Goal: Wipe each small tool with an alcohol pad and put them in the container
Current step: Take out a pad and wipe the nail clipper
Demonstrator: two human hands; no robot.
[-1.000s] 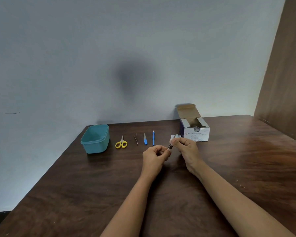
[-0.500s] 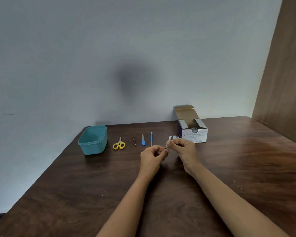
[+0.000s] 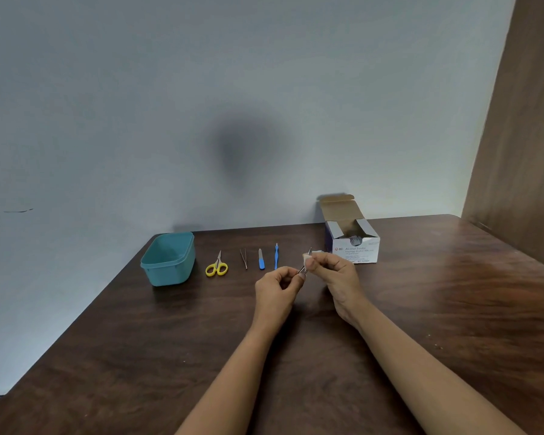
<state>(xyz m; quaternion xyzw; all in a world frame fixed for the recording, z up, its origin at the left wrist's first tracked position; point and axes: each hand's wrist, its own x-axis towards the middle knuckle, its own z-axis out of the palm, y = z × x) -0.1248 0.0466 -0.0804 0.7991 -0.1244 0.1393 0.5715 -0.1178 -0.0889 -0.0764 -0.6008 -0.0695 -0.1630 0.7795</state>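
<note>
My left hand (image 3: 278, 285) pinches the lower end of a thin metal tool (image 3: 305, 263), which slants up to the right. My right hand (image 3: 333, 274) pinches a small white alcohol pad (image 3: 307, 255) around the tool's upper part. On the table behind lie yellow-handled scissors (image 3: 216, 265), thin tweezers (image 3: 243, 258), a blue-handled file (image 3: 261, 259) and a blue slender tool (image 3: 276, 255), side by side. The teal container (image 3: 168, 258) stands to their left, open, and nothing shows inside it.
An open white box of alcohol swabs (image 3: 352, 243) stands at the back right of the dark wooden table (image 3: 437, 309). A wooden panel (image 3: 522, 152) rises on the right, and a pale wall runs behind.
The tool's tip now sticks out further above the pad; my hands have stayed close together above the table while the camera view shifted slightly.
</note>
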